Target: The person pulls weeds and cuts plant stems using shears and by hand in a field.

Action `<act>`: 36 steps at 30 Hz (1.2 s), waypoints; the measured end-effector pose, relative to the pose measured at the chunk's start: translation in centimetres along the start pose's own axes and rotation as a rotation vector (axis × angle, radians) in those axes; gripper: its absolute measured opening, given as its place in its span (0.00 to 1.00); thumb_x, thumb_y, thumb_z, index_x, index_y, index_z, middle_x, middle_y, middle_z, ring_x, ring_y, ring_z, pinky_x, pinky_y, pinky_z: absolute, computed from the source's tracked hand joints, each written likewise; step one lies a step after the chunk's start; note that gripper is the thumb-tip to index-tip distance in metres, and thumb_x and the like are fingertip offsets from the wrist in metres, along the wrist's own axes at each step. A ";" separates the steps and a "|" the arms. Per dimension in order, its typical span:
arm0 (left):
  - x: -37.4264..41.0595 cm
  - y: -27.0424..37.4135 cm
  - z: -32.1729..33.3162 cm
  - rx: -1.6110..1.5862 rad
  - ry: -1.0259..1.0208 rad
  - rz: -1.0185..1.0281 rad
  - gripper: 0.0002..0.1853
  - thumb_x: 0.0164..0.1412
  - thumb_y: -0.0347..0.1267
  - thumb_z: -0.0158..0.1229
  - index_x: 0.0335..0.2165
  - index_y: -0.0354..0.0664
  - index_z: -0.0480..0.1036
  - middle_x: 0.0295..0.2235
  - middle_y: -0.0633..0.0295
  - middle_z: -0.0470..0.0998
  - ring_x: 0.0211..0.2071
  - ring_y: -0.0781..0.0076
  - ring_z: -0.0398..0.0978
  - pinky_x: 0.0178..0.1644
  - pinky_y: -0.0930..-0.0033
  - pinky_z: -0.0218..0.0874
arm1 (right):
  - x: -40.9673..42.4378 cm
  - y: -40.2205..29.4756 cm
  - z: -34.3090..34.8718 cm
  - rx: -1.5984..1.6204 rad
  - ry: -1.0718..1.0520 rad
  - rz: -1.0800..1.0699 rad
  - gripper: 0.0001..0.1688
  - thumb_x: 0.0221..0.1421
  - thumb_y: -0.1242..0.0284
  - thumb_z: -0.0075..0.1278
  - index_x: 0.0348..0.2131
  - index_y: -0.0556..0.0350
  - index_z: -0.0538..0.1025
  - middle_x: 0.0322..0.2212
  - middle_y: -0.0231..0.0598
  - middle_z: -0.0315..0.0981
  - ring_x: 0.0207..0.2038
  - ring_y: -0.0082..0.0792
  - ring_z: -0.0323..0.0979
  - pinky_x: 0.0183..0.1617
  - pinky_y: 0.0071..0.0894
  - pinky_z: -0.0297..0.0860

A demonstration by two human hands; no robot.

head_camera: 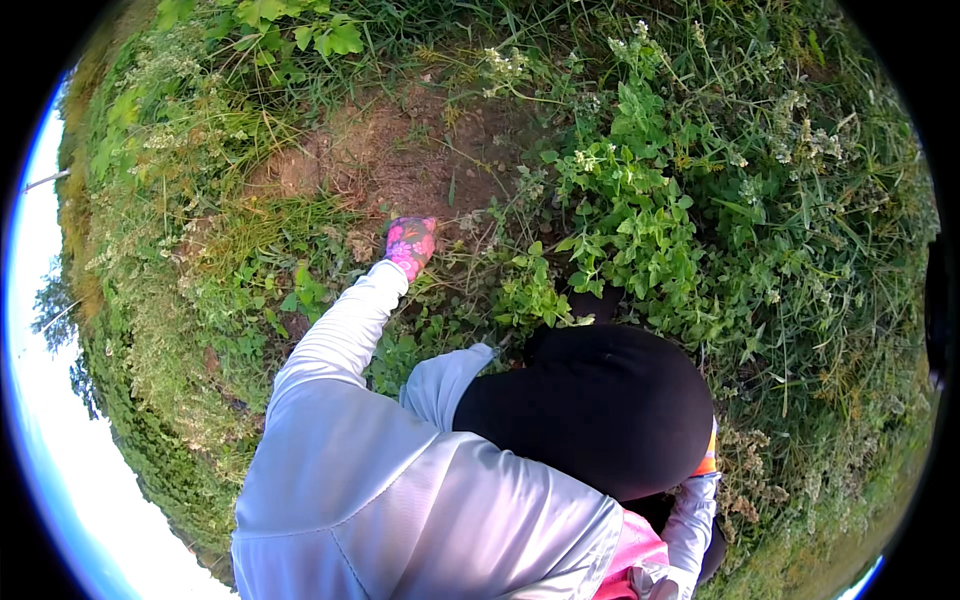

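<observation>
My left hand (pixel 411 244), in a pink floral glove, is low over the ground at the near edge of a bare soil patch (pixel 390 150). Its back faces me and the fingers are hidden, so whether it grips anything is unclear. Dry stems (pixel 469 266) lie just right of it. Beyond my black-clad knee (pixel 600 409), an orange part of the covering on my right hand (pixel 706 459) shows at the end of a pale sleeve (pixel 694 502). The knee hides the rest of that hand.
Leafy green weeds (pixel 630 217) grow close in front of my knee. Tall grass and flowering weeds (pixel 795 150) spread to the right. A grass clump (pixel 255 232) stands left of the soil. Broad-leaved plants (pixel 292 30) grow at the far side.
</observation>
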State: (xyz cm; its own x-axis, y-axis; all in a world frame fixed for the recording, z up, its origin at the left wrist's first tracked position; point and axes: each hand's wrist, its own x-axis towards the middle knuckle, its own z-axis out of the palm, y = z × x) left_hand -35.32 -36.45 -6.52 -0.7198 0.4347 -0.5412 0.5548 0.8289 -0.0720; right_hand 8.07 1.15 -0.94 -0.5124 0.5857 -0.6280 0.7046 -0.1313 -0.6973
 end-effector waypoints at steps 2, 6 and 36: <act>0.2 -0.6 -1.7 -0.110 -0.008 -0.040 0.19 0.46 0.31 0.49 0.40 0.39 0.66 0.36 0.51 0.72 0.36 0.57 0.70 0.39 0.64 0.61 | 0.2 -0.3 0.0 0.014 -0.015 0.044 0.14 0.48 0.74 0.48 0.37 0.58 0.65 0.25 0.32 0.65 0.25 0.23 0.61 0.28 0.22 0.62; 3.3 -2.6 -4.2 -0.179 -0.090 -0.134 0.23 0.47 0.30 0.48 0.45 0.41 0.63 0.41 0.51 0.69 0.42 0.58 0.67 0.44 0.64 0.58 | -0.3 -2.9 -0.1 0.276 -0.043 0.109 0.15 0.48 0.74 0.48 0.37 0.58 0.65 0.25 0.31 0.65 0.24 0.22 0.61 0.27 0.21 0.61; 12.0 2.6 1.1 -0.232 -0.190 0.231 0.25 0.48 0.29 0.42 0.48 0.46 0.60 0.46 0.54 0.65 0.49 0.58 0.62 0.51 0.61 0.53 | 0.1 -1.2 0.1 -0.043 0.112 0.111 0.14 0.50 0.76 0.46 0.38 0.56 0.65 0.24 0.29 0.64 0.25 0.19 0.61 0.28 0.19 0.60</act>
State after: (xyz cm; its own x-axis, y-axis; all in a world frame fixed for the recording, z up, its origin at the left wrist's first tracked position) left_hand -42.03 -29.50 -14.10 -0.4843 0.5644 -0.6685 0.5682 0.7839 0.2502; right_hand 7.12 1.27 -0.20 -0.3735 0.6556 -0.6563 0.7755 -0.1676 -0.6087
